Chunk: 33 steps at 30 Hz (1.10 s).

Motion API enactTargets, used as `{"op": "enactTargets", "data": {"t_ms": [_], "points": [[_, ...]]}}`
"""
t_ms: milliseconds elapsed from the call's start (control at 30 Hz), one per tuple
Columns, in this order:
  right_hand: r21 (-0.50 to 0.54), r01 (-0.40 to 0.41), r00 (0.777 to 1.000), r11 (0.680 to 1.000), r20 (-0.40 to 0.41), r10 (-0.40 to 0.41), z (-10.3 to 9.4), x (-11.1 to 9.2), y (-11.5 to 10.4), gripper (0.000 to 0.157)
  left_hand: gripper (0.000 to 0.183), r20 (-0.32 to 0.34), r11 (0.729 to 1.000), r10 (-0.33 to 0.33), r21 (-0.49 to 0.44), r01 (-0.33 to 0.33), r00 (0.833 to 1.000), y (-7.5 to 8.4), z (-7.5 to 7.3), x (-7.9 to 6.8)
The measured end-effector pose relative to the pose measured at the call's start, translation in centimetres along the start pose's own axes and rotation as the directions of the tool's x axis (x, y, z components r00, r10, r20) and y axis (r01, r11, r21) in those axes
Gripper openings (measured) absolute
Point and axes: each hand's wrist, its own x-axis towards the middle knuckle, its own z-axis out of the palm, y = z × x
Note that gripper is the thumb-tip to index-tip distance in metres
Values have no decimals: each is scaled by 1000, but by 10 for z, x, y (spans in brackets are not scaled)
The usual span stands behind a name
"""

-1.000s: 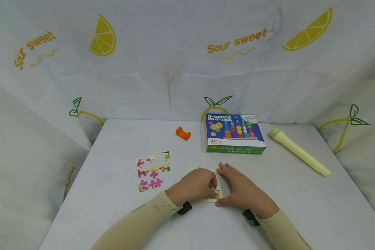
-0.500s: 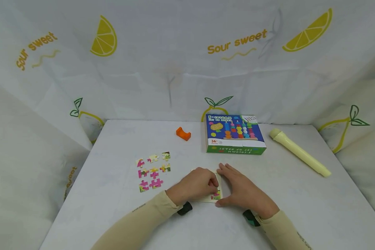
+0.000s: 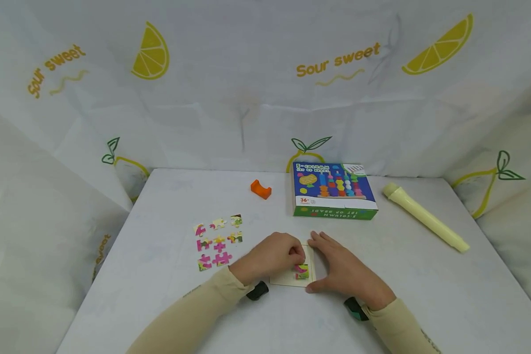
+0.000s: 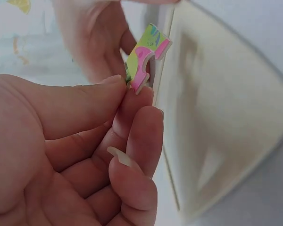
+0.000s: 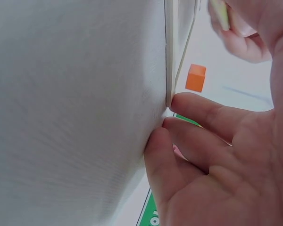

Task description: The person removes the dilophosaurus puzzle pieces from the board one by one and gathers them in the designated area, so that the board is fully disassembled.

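A jigsaw piece (image 3: 302, 272), pink and green, is pinched between the thumb and fingertips of my left hand (image 3: 272, 256). In the left wrist view that piece (image 4: 140, 59) is held up at an angle, above the edge of a pale, flat puzzle board (image 4: 236, 89). The board (image 3: 287, 282) lies on the table under my left hand, which hides much of it. My right hand (image 3: 345, 269) rests at the board's right side, thumb and fingers spread. In the right wrist view a fingertip of the right hand (image 5: 203, 155) touches the board's corner.
Several loose jigsaw pieces (image 3: 221, 259) lie in rows to the left. Farther back are an orange curved block (image 3: 260, 190) and a blue and green bead-set box (image 3: 334, 191). A pale yellow microphone-shaped stick (image 3: 425, 216) lies at the right.
My left hand has shifted slightly up and left with the jigsaw piece, turning so more of the piece and board shows. The right hand stays at the board's side.
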Motion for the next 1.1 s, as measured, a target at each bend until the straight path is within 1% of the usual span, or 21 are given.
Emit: {"op": "enactTargets", "data": {"t_ms": [133, 300, 433, 567, 667, 767, 933, 1100], "points": [[-7, -14, 1000, 1000, 5, 14, -1, 1, 0, 118, 12, -27, 999, -36, -27, 35, 999, -11, -14, -7], [-26, -37, 999, 999, 8, 38, -3, 1, 0, 118, 14, -83, 997, -70, -29, 68, 994, -34, -32, -20], [-42, -39, 999, 998, 12, 40, -3, 1, 2, 119, 14, -131, 995, -94, -31, 91, 987, -51, -47, -32], [-42, -41, 999, 998, 8, 41, -3, -1, 4, 119, 12, -153, 989, -146, -42, 141, 977, -65, -58, -41], [-34, -41, 999, 999, 6, 41, -2, -2, 4, 118, 11, -158, 986, -169, -32, 166, 973, -73, -62, -47], [-28, -36, 999, 999, 8, 36, -1, -2, 4, 118, 11, -158, 985, -169, -8, 170, 973, -80, -63, -50], [-44, -35, 999, 998, 9, 35, -3, -3, 5, 119, 12, -147, 988, -156, -4, 157, 977, -87, -62, -50], [-50, -51, 998, 997, 30, 52, -4, -1, 5, 120, 11, -157, 987, -157, 11, 161, 975, -93, -60, -48]]}}
